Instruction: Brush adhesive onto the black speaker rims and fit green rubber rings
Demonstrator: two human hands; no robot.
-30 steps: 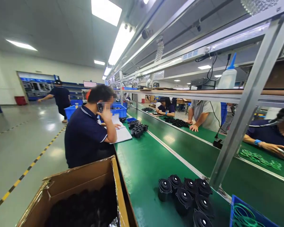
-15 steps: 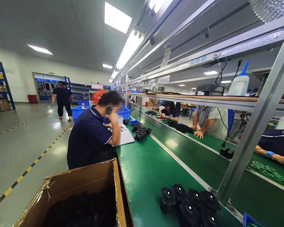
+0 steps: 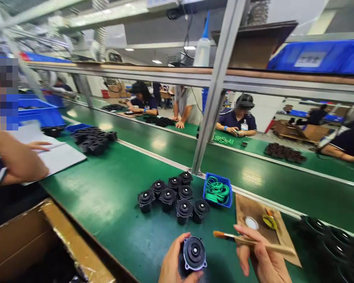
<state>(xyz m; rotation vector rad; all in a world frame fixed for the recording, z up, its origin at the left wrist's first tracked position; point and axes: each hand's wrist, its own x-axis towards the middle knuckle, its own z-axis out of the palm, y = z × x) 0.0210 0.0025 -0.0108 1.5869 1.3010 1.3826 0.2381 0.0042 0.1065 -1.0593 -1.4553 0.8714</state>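
Left hand [image 3: 174, 262] newly in view, curled around black housing [image 3: 194, 253]

The part [image 3: 195, 253] in my left hand [image 3: 173, 262] is black, grey-rimmed; the brush [image 3: 277, 248] in my right hand [image 3: 264, 257] is tan, orange-bristled. Farther off, a blue tray [image 3: 230, 195] holds green rings [image 3: 216, 192].

Room for my L hand [image 3: 174, 262] to slide left over green bench [image 3: 112, 192], till the carton [image 3: 69, 239]. Ahead, blk housings [image 3: 168, 195] + blue tray [image 3: 226, 184] block me; other blk parts [image 3: 339, 247] block far R
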